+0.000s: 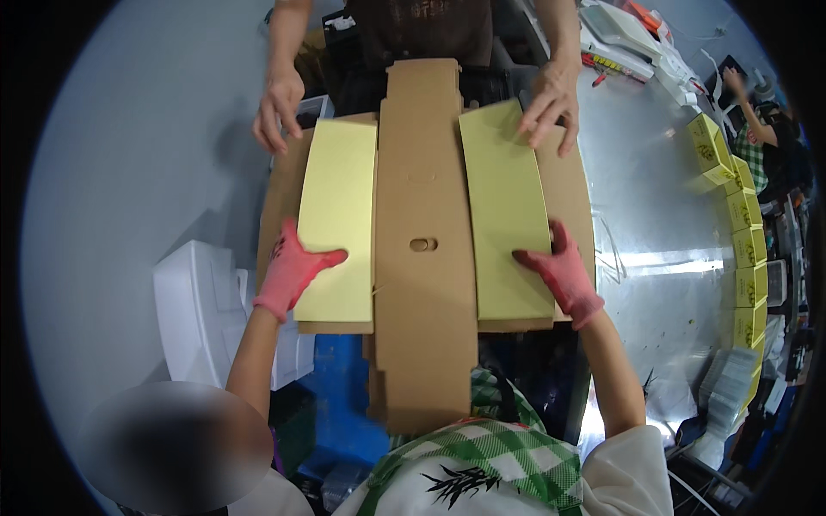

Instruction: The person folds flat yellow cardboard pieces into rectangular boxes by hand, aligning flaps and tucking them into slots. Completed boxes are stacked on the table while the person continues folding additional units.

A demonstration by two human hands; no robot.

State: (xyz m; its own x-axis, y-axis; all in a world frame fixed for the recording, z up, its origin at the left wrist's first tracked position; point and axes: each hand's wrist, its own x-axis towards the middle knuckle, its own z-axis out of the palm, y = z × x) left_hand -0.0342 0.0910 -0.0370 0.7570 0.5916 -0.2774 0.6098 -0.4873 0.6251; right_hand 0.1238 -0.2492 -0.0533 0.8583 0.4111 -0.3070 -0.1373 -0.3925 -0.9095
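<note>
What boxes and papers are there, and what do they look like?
Flat brown cardboard box: middle, unfolded, long strip with an oval slot.
Left yellow sheet: on the cardboard, under the left hand in a pink glove.
Right yellow sheet: under the right hand.
Small yellow boxes: a row at the right, dark print.

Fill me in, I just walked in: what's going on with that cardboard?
The person's gloved left hand and right hand press two yellow panels flat on a brown cardboard blank. A second person's bare hands hold its far edge. Small yellow boxes line the table's right side.
</note>
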